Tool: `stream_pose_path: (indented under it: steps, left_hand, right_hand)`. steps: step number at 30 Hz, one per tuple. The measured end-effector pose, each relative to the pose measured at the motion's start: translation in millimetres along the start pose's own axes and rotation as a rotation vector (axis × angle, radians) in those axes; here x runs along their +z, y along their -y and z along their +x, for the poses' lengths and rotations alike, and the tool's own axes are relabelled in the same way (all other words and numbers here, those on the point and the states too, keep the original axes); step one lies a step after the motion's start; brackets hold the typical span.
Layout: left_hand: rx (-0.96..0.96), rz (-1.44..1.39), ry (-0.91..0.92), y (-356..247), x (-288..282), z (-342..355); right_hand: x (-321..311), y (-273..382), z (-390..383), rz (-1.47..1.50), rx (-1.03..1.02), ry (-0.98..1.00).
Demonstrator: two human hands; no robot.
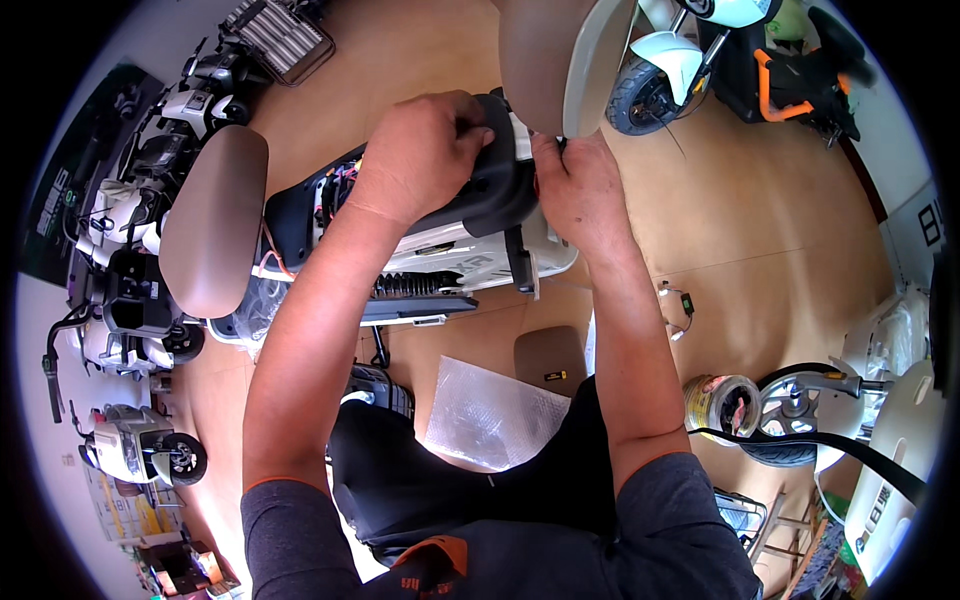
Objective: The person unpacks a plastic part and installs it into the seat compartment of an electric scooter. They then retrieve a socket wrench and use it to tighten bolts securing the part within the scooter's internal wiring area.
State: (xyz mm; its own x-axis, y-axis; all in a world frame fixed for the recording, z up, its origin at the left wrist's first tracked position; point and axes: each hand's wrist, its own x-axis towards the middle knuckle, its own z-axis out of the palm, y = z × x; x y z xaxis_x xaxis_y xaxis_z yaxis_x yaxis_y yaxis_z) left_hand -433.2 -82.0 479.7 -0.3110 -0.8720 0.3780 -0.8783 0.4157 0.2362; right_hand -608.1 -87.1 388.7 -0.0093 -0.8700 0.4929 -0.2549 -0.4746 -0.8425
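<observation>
While both forearms reach up over the scooter body (440, 265), the left hand (420, 150) clamps its black rear trim panel (495, 190) and the right hand (580, 190) pinches beside it; seemingly mid-fitting, needing firm, aligned pressure. Beyond stands a parked scooter (700, 60).

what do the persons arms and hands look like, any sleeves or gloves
Both hands are bare, no gloves: left hand, right hand. Forearms are bare too. Short dark grey sleeves with a thin orange trim at the cuff end above the elbows. No watch or rings show.

Clear bubble-wrap bag (492, 412) on floor; round tin (722, 404) right.
</observation>
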Motion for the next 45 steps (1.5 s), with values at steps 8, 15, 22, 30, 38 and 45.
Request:
stream_pose_path:
  steps: [8, 15, 22, 30, 38, 45]
  left_hand:
    - [0.011, -0.165, -0.058, -0.7, -1.0, -3.7]
    - [0.125, 0.06, -0.036, 5.0, 3.8, 1.5]
    - [0.199, 0.063, -0.059, 7.9, 10.9, -7.8]
    - [0.267, 0.022, -0.162, 16.2, 5.3, -5.3]
    - [0.227, -0.093, -0.367, 21.7, -3.1, -150.3]
    - [-0.452, 0.006, -0.54, 72.0, -23.3, -367.6]
  right_hand:
    - [1.5, -2.1, 0.8, 0.054, -0.002, -0.012]
    - [-1.0, 0.1, 0.6, 0.017, -0.007, -0.02]
    - [-0.5, 1.9, -2.4, -0.025, 0.082, -0.007]
    - [14.0, 14.3, -3.7, 0.011, -0.099, -0.143]
    - [24.6, 5.7, -15.5, 0.062, -0.534, -0.617]
    - [47.8, 44.2, -32.9, -0.024, -0.936, -0.54]
